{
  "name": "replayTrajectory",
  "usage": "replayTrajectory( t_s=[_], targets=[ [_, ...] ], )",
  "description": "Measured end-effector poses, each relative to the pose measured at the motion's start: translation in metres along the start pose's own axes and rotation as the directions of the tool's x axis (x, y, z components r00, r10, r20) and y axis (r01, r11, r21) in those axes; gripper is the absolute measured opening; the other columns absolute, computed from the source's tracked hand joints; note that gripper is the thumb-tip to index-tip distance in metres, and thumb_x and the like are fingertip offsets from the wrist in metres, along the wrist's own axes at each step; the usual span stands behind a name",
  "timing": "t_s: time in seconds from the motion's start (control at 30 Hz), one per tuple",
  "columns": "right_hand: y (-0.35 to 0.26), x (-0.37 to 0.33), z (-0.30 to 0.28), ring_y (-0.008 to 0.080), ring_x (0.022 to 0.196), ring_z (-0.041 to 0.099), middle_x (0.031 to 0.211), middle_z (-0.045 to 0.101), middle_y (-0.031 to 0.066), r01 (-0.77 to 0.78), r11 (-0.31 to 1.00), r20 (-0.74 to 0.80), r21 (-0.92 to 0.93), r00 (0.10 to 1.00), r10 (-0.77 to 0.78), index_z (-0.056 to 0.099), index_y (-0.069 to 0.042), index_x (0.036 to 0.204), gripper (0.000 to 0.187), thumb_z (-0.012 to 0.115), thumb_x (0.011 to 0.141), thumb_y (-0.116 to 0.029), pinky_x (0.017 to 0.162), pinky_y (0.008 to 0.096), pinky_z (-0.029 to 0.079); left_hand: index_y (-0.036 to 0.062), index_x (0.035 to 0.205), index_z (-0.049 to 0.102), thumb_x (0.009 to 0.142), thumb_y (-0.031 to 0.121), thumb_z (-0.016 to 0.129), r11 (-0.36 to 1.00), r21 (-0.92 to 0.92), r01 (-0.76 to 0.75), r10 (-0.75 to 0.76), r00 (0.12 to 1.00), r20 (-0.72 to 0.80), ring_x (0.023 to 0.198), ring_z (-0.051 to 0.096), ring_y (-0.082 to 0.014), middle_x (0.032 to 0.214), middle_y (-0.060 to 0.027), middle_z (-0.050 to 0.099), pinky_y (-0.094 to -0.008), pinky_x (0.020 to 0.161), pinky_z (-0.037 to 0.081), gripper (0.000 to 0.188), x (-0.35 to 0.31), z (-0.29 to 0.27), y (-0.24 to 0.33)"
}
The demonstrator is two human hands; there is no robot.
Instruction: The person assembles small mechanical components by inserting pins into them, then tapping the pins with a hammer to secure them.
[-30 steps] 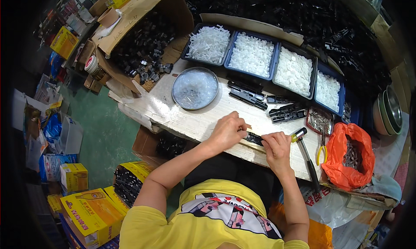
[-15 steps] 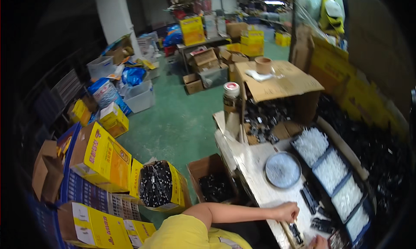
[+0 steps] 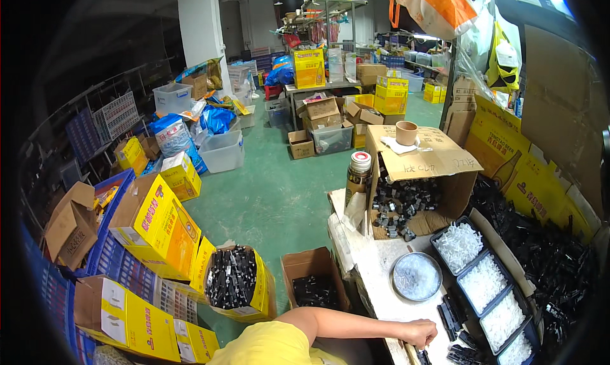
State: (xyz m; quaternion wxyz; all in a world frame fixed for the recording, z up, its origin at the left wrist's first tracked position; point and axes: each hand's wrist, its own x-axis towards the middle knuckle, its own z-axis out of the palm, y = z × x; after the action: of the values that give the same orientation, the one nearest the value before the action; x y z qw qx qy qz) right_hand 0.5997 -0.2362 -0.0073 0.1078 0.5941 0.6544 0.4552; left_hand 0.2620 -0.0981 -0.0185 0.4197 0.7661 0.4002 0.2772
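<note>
- A worker's left hand curls, its pinch impossible to tell; right hand out of view.
- Just below that grip lies a slim black part, probably light and stiff, likely best held along its sides.

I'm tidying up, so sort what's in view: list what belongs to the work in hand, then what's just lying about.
Likely part of the work:
black piece by the left hand, left hand at it
black parts nearby
heaped white pieces
round metal dish

Seemingly just lying about:
flask
hanging orange-and-white bag
blue bag
clear bin
</note>
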Motion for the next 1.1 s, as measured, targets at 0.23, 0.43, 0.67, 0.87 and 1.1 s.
replayTrajectory(
  t_s=[0.23,0.43,0.67,0.87,1.1],
  targets=[
    [0.009,-0.019,-0.01,0.0255,0.078,0.058,0.093,0.06,0.0137,0.07,0.961,0.021,-0.266,0.998,-0.067,0.056,-0.004,0.109,0.03,0.041,0.088,-0.021,0.069,0.0401,0.046,0.0032,0.053,0.055,0.049,0.005,0.065,0.996,0.058,-0.072,0.072,0.997,0.0,0.066,0.056,-0.0277,0.061,-0.0109,0.055,-0.0361,0.058,0.043,0.011,-0.001,0.003,-0.003],
    [0.004,-0.025,0.002,0.0267,0.08,0.056,0.094,0.059,0.0127,0.081,0.981,0.177,-0.174,0.983,-0.05,0.057,-0.008,0.106,0.032,0.041,0.087,-0.027,0.071,0.0428,0.043,0.0036,0.055,0.054,0.051,0.006,0.065,0.997,0.042,-0.069,0.067,0.997,0.033,0.073,0.054,-0.028,0.069,-0.0115,0.053,-0.0354,0.061,0.042,0.012,-0.006,-0.003,0.003],
    [-0.003,-0.04,0.071,0.0273,0.083,0.056,0.093,0.059,0.0115,-0.136,0.873,-0.085,0.468,0.977,0.198,0.057,-0.005,0.102,0.032,0.039,0.089,-0.028,0.076,0.0386,0.045,0.0031,0.064,0.051,0.062,0.007,0.061,0.999,0.042,-0.034,0.031,0.997,0.074,0.075,0.05,-0.0276,0.078,-0.0105,0.046,-0.0372,0.063,0.04,0.012,-0.024,-0.024,0.031],
    [0.01,-0.022,0.027,0.0242,0.079,0.057,0.089,0.06,0.0107,-0.168,0.948,0.346,0.269,0.936,0.067,0.058,-0.005,0.101,0.032,0.039,0.088,-0.027,0.072,0.0355,0.046,0.0032,0.074,0.048,0.072,0.01,0.058,0.996,-0.007,-0.094,0.095,0.991,0.091,0.075,0.048,-0.027,0.085,-0.0106,0.041,-0.0379,0.064,0.037,0.013,-0.037,-0.02,0.035],
    [0.013,-0.019,0.014,0.0244,0.076,0.057,0.086,0.06,0.0118,-0.327,0.834,0.27,0.444,0.937,0.224,0.059,-0.008,0.089,0.023,0.05,0.084,-0.029,0.066,0.0395,0.046,0.0039,0.083,0.054,0.071,0.007,0.062,0.987,0.083,-0.14,0.131,0.986,0.107,0.08,0.053,-0.0322,0.088,-0.0143,0.051,-0.0406,0.078,0.043,0.015,-0.029,-0.008,0.022]
  ],
)
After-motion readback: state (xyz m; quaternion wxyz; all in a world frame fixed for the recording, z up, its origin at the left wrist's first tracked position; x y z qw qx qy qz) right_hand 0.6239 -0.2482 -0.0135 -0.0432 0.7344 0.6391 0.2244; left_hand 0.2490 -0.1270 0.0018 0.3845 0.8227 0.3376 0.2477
